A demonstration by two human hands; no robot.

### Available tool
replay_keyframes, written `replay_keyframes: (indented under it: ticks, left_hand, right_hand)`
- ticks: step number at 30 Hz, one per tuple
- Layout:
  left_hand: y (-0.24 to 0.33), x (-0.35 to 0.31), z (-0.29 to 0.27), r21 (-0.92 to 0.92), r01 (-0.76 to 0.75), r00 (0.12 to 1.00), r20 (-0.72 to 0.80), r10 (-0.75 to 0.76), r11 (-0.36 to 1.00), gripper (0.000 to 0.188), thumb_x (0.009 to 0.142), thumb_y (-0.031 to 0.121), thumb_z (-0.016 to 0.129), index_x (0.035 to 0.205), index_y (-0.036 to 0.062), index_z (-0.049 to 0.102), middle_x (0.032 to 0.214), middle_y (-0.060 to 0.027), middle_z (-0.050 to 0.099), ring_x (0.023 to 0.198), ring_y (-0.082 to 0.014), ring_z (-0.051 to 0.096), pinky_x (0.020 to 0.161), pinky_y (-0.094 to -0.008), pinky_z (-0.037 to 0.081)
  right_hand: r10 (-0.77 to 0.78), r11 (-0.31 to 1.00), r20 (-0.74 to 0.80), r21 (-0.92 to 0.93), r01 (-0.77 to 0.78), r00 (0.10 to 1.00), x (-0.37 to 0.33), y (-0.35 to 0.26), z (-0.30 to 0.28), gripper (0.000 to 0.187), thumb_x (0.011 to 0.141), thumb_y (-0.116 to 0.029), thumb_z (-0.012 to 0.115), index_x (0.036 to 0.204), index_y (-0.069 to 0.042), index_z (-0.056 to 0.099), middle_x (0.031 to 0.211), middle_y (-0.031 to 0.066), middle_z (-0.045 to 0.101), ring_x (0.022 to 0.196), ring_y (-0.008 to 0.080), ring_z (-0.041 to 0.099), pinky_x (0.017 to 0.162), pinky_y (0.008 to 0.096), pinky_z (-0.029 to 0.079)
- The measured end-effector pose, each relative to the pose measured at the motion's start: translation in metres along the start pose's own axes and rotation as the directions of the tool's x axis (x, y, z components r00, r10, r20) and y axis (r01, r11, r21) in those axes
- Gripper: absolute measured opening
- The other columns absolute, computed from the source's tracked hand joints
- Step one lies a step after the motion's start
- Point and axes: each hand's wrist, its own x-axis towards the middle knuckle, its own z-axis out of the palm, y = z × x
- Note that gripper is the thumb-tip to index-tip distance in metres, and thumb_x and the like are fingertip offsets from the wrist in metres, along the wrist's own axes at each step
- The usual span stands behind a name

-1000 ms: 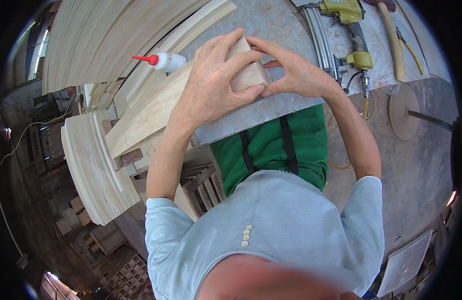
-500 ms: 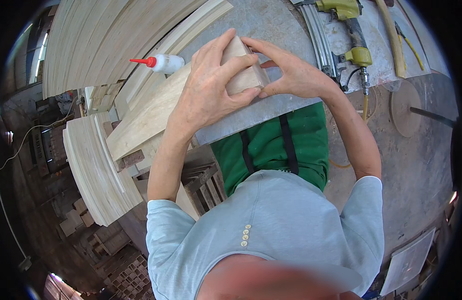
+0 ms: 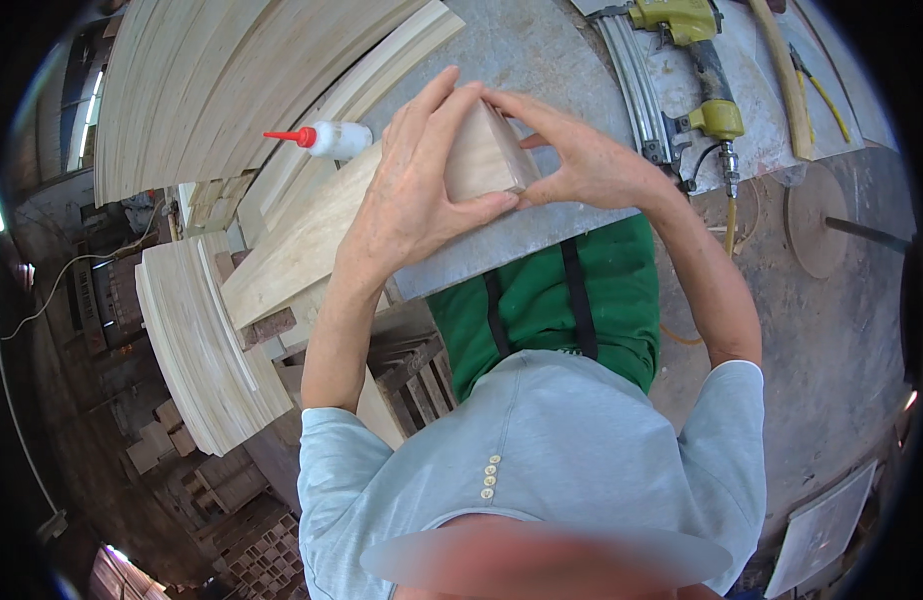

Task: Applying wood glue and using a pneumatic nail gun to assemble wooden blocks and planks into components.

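A long, pale wooden piece point(image 3: 307, 240) lies slantwise on the grey metal tabletop point(image 3: 532, 45), its thick, squared end between my hands. My left hand point(image 3: 412, 175) spans that end from above, fingers stretched to the far edge and thumb along the near edge. Around the end face curls my right hand point(image 3: 582, 160), fingertips at the far corner and thumb at the near corner, close to the left thumb. My palms hide part of the piece. A white squeeze bottle with a red nozzle point(image 3: 337, 140) lies beyond my left hand.
Stacks of thin wooden strips point(image 3: 222, 90) fill the far left, with another stack point(image 3: 207, 345) nearer. On the right are a yellow-green nail gun point(image 3: 720, 118), a wooden handle point(image 3: 784, 80) and pliers point(image 3: 822, 90). A round disc point(image 3: 817, 222) stands beyond the table's right edge.
My left index finger has straightened from across the top to the far edge, beside the other fingers. My right hand stays at the end of the wooden piece. The view has shifted slightly.
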Motion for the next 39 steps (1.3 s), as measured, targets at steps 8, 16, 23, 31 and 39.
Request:
replay_keyframes:
  ticks: [8, 16, 23, 31, 39]
  left_hand:
    - [0.001, 0.005, 0.0, 0.023, 0.05, 0.998, 0.039, -0.051, 0.998, 0.1, 0.056, 0.029, 0.083, 0.14, 0.0018, 0.033, 0.131, -0.02, 0.045, 0.12, -0.0365, 0.042, 0.102, -0.0464, 0.035]
    - [0.001, 0.006, 0.001, 0.047, 0.088, 0.995, 0.049, -0.09, 0.995, 0.099, 0.055, 0.028, 0.082, 0.138, -0.0001, 0.035, 0.131, -0.0189, 0.045, 0.121, -0.0355, 0.043, 0.101, -0.0453, 0.035]
    - [0.002, 0.004, 0.0, 0.016, 0.088, 0.995, 0.037, -0.089, 0.996, 0.1, 0.054, 0.027, 0.083, 0.138, 0.0012, 0.034, 0.13, -0.0181, 0.046, 0.12, -0.0347, 0.044, 0.102, -0.0445, 0.033]
    - [0.0, 0.006, 0.002, 0.024, 0.036, 0.999, 0.02, -0.036, 0.999, 0.095, 0.053, 0.025, 0.083, 0.135, 0.0027, 0.039, 0.129, -0.0162, 0.047, 0.119, -0.0333, 0.045, 0.099, -0.0448, 0.035]
    - [-0.002, 0.007, -0.001, 0.051, -0.029, 0.999, 0.025, 0.028, 0.998, 0.082, 0.055, 0.019, 0.081, 0.129, 0.0066, 0.047, 0.133, -0.0149, 0.047, 0.119, -0.0331, 0.046, 0.1, -0.0419, 0.038]
  right_hand:
    - [-0.029, 0.998, -0.026, -0.062, 0.027, 0.999, -0.002, 0.006, 0.001, 0.093, 0.065, -0.005, 0.075, 0.144, -0.006, 0.026, 0.146, 0.0146, 0.03, 0.131, 0.0267, 0.036, 0.102, 0.0382, 0.041]
    - [-0.029, 0.999, -0.028, -0.039, 0.028, 0.999, -0.002, 0.003, 0.0, 0.095, 0.063, -0.004, 0.076, 0.144, -0.006, 0.027, 0.146, 0.0158, 0.03, 0.132, 0.028, 0.035, 0.102, 0.038, 0.041]
    - [0.009, 0.987, -0.023, 0.159, -0.005, 1.0, 0.017, 0.015, -0.026, 0.064, 0.081, -0.028, 0.068, 0.134, -0.002, 0.044, 0.132, 0.0131, 0.047, 0.119, 0.0216, 0.046, 0.094, 0.0325, 0.042]
    - [0.191, 0.869, 0.051, 0.456, -0.193, 0.98, 0.047, 0.018, -0.017, 0.038, 0.089, -0.036, 0.06, 0.108, -0.004, 0.067, 0.09, -0.0002, 0.062, 0.077, 0.008, 0.052, 0.077, 0.0241, 0.043]
    - [0.181, 0.818, 0.053, 0.546, -0.18, 0.982, 0.05, 0.027, -0.014, 0.027, 0.09, -0.029, 0.061, 0.103, -0.005, 0.067, 0.091, -0.0012, 0.063, 0.083, 0.0064, 0.052, 0.075, 0.0222, 0.043]
